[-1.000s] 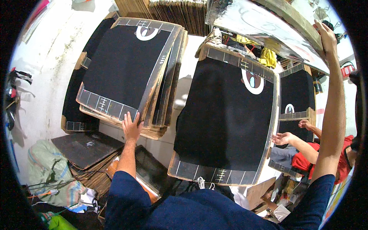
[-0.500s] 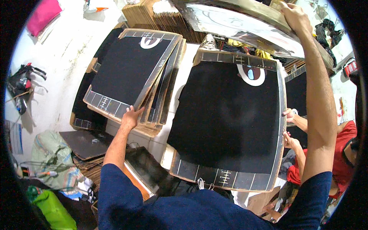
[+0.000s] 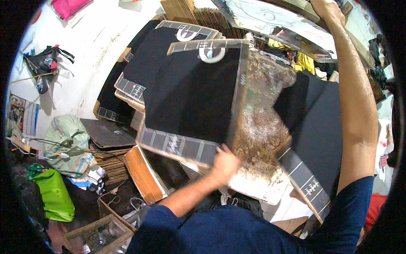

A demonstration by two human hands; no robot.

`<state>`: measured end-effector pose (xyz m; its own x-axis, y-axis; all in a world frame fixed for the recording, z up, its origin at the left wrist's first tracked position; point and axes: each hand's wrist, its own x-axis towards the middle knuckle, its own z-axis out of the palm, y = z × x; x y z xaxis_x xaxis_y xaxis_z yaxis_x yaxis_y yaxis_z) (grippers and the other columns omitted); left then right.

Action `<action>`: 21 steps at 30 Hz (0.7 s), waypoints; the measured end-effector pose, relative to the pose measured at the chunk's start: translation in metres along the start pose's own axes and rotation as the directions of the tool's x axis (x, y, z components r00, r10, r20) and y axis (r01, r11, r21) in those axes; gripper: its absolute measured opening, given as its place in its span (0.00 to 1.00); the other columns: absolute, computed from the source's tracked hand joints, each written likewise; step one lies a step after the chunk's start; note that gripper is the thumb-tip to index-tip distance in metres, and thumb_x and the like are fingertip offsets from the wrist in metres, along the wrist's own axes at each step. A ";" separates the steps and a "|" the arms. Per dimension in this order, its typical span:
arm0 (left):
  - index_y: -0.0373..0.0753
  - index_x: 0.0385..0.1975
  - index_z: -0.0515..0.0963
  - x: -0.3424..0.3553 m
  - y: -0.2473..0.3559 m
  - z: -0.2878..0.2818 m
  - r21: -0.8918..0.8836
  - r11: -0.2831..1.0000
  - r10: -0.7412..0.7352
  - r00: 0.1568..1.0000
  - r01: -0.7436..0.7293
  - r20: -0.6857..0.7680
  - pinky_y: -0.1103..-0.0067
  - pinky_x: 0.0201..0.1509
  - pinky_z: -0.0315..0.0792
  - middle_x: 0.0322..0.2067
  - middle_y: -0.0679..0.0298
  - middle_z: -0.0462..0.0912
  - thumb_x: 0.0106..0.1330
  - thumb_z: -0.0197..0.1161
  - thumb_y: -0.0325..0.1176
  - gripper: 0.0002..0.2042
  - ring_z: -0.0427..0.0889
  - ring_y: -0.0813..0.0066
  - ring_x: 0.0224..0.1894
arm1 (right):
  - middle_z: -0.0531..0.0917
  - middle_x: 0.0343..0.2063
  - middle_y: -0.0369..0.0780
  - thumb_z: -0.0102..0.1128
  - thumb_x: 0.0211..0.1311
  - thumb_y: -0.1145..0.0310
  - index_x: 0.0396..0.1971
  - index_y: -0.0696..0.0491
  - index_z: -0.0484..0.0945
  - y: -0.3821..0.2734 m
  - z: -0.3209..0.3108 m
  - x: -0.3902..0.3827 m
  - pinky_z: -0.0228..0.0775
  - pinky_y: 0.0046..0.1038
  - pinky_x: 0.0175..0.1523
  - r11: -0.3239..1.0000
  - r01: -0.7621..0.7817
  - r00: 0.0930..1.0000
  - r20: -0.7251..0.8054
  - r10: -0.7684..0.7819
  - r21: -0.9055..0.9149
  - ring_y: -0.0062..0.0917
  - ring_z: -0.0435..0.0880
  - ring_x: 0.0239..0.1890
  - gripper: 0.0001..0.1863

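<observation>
My left hand (image 3: 226, 163) grips the near right corner of a flat board (image 3: 177, 142) covered with black cloth (image 3: 190, 93). A white ring with a blue spot is printed near the cloth's far edge. The board is held at a tilt, partly over a stack of similar boards (image 3: 137, 91) on the left and partly over a stained worktable (image 3: 262, 127). At the upper right, my raised right hand (image 3: 327, 12) holds the edge of a wood-framed printing screen (image 3: 292, 29), which is propped up at a slant. Another black-covered board (image 3: 315, 122) is to the right, partly behind my right forearm.
Brown boards (image 3: 110, 167) are piled at lower left beside a woven sack (image 3: 65, 135) and a bright green bag (image 3: 55, 194). An orange-brown wooden panel (image 3: 144, 173) leans nearby. Cardboard sheets (image 3: 220, 23) stand at the back. A red sleeve (image 3: 376, 211) shows at right.
My left hand has brought a board rightward from the left stack. The printed board on the worktable has moved off to the right, baring the stained surface. My right hand still holds the screen up.
</observation>
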<state>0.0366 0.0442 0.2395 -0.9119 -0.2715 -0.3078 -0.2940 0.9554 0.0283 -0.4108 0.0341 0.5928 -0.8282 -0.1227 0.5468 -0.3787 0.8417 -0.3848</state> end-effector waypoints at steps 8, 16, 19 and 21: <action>0.47 0.52 0.81 -0.043 -0.074 0.101 -0.328 0.942 -0.072 0.908 -0.075 -0.412 0.57 0.51 0.70 0.53 0.55 0.76 0.50 0.76 0.42 0.26 0.75 0.51 0.55 | 0.88 0.49 0.52 0.58 0.62 0.41 0.48 0.53 0.87 0.002 0.001 0.004 0.78 0.43 0.56 1.000 0.005 1.000 -0.030 -0.005 -0.027 0.47 0.87 0.54 0.30; 0.30 0.46 0.81 -0.129 -0.337 0.179 -0.708 0.193 -0.921 0.374 0.679 0.108 0.56 0.58 0.73 0.48 0.41 0.84 0.77 0.52 0.60 0.31 0.82 0.41 0.52 | 0.90 0.41 0.50 0.60 0.64 0.43 0.40 0.53 0.89 0.003 0.006 -0.004 0.79 0.43 0.52 0.998 -0.036 0.998 -0.049 0.033 -0.047 0.45 0.89 0.47 0.26; 0.29 0.42 0.81 -0.112 -0.344 0.165 -0.607 0.315 -0.930 0.363 0.729 -0.047 0.52 0.52 0.74 0.44 0.39 0.85 0.78 0.48 0.60 0.32 0.82 0.36 0.48 | 0.90 0.45 0.49 0.59 0.65 0.45 0.45 0.48 0.90 0.006 0.006 -0.007 0.78 0.41 0.55 0.995 -0.007 1.000 -0.019 0.005 -0.097 0.43 0.89 0.49 0.24; 0.31 0.39 0.82 -0.089 -0.325 0.151 -0.639 0.392 -0.913 0.366 0.661 -0.181 0.49 0.48 0.74 0.39 0.38 0.85 0.78 0.49 0.59 0.31 0.83 0.34 0.44 | 0.90 0.47 0.48 0.59 0.65 0.46 0.48 0.45 0.90 0.008 0.006 -0.010 0.77 0.40 0.57 0.999 -0.037 0.999 -0.012 0.036 -0.032 0.42 0.88 0.52 0.23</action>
<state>0.2566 -0.2244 0.1145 -0.1170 -0.9925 0.0340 -0.9015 0.1206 0.4157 -0.4078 0.0387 0.5801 -0.8364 -0.0857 0.5414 -0.3345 0.8622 -0.3804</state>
